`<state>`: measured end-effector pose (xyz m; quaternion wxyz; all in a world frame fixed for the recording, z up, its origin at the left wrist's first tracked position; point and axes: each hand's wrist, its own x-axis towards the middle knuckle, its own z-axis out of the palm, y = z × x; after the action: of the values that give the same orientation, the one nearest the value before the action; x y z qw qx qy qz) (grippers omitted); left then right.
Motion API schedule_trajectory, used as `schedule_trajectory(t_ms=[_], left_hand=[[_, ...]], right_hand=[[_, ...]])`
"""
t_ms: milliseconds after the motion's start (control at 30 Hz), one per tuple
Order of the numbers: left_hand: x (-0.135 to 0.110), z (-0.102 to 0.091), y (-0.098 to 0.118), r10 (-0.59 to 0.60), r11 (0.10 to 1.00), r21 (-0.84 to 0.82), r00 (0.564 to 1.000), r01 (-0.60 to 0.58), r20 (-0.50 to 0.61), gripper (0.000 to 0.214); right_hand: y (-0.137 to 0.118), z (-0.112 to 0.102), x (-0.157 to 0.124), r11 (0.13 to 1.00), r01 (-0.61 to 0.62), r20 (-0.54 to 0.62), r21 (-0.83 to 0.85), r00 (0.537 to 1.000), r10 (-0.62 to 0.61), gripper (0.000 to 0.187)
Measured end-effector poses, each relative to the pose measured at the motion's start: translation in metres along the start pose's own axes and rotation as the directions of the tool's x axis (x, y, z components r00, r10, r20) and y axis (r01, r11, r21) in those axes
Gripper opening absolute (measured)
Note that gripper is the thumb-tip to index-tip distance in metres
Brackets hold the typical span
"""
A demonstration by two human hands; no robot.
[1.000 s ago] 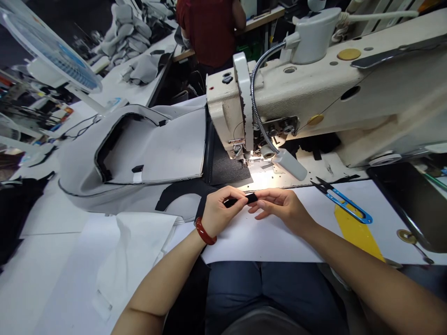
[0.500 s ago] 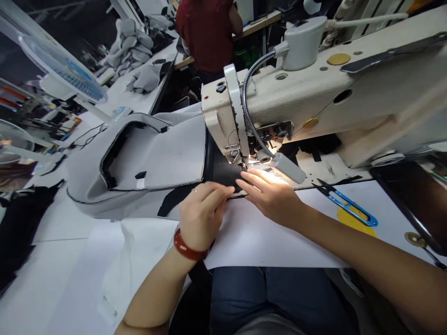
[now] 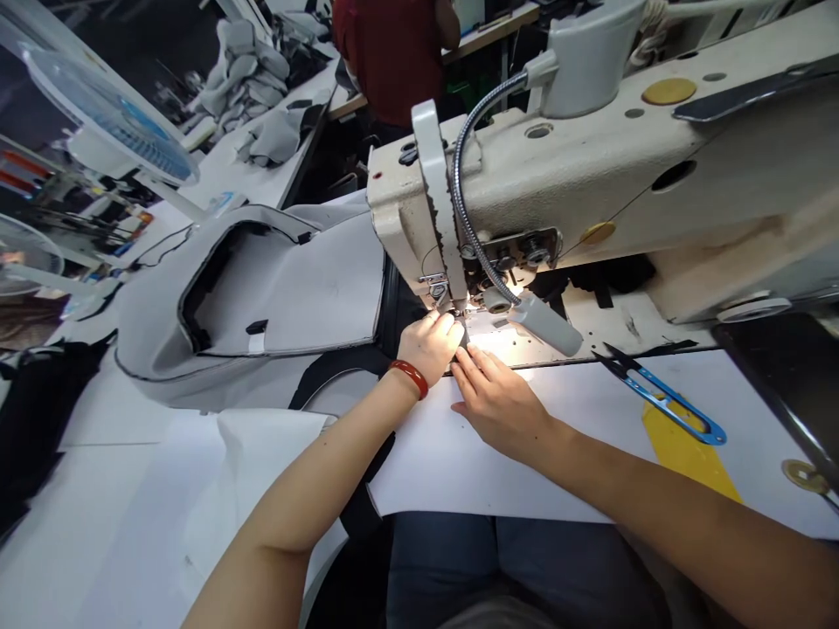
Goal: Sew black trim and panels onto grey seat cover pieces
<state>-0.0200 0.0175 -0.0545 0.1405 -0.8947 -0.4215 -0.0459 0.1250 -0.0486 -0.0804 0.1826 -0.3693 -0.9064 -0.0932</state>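
Plainly, the left hand (image 3: pixel 429 349) curls over the black fabric (image 3: pixel 401 306) at frame centre, grip unclear; the right hand (image 3: pixel 496 404) lies beside it, fingers outstretched. So near the machine (image 3: pixel 524 170), slipping fabric could get fingertips pricked.

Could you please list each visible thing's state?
Left hand: fingers bent
Right hand: fingers extended
Cream metal sewing machine: running or stopped, cannot tell
Grey fabric cover with black edging: laid out
Grey box-shaped gooseneck lamp: lit
Blue metal thread snips: blades apart
Larger white-and-blue fan: spinning or still, cannot tell
Glossy black rectangular device: unlit
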Motion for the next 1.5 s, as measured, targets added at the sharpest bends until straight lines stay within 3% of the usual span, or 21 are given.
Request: schedule_trajectory(t_ms=[267, 400, 500, 667, 767, 900, 967, 1067, 1233, 1300, 1433, 1500], left_hand=[[-0.002, 0.006, -0.008, -0.03, 0.994, -0.102, 1.0, 0.03, -0.005, 0.021], [0.005, 0.002, -0.012, -0.004, 0.992, -0.125, 0.997, 0.013, 0.073, 0.022], [0.008, -0.002, -0.009, -0.034, 0.994, -0.103, 0.993, 0.046, 0.115, 0.019], [0.01, -0.004, 0.002, -0.133, 0.99, -0.046, 0.99, 0.135, 0.047, 0.022], [0.009, -0.008, 0.006, -0.13, 0.989, -0.049, 0.985, 0.136, 0.116, 0.022], [-0.004, -0.013, 0.012, -0.085, 0.99, -0.096, 0.985, 0.1, 0.15, 0.023], [-0.012, -0.011, 0.015, -0.127, 0.983, -0.121, 0.987, 0.138, 0.097, 0.031], [-0.015, 0.0, 0.014, -0.25, 0.946, -0.207, 0.968, 0.25, 0.027, 0.025], [-0.008, 0.011, 0.004, -0.514, 0.804, -0.359, 0.858, 0.474, -0.018, 0.019], [-0.009, 0.011, 0.002, -0.509, 0.797, -0.398, 0.86, 0.454, -0.037, 0.019], [-0.016, 0.009, -0.001, -0.321, 0.855, -0.461, 0.94, 0.236, -0.114, 0.018], [-0.017, 0.01, -0.001, -0.286, 0.86, -0.471, 0.949, 0.195, -0.13, 0.019]], right_hand=[[0.002, -0.003, 0.001, 1.0, 0.009, 0.012, -0.008, 1.0, -0.009, 0.05], [0.004, -0.004, 0.002, 1.0, 0.007, 0.013, 0.002, 1.0, -0.007, 0.051], [0.003, -0.004, 0.002, 1.0, 0.008, 0.023, 0.003, 1.0, -0.008, 0.051], [0.002, -0.003, 0.003, 1.0, 0.001, 0.033, 0.029, 0.999, -0.002, 0.05], [0.008, -0.001, 0.002, 0.998, 0.028, -0.012, 0.056, 1.0, -0.028, 0.038], [0.023, 0.002, -0.002, 0.982, -0.107, -0.096, 0.155, 0.988, 0.123, 0.027], [0.03, 0.003, -0.003, 0.977, -0.13, -0.114, 0.17, 0.982, 0.151, 0.027], [0.035, 0.004, 0.001, 0.992, -0.082, -0.147, 0.095, 0.984, 0.096, 0.028], [0.041, 0.006, 0.019, 0.99, 0.018, -0.165, -0.138, 0.985, -0.041, 0.033], [0.043, 0.01, 0.026, 0.985, 0.066, -0.128, -0.162, 0.988, -0.087, 0.035], [0.046, 0.014, 0.028, 0.989, 0.078, -0.148, -0.124, 0.984, -0.096, 0.035], [0.046, 0.014, 0.024, 0.993, 0.055, -0.136, -0.107, 0.988, -0.07, 0.034]])
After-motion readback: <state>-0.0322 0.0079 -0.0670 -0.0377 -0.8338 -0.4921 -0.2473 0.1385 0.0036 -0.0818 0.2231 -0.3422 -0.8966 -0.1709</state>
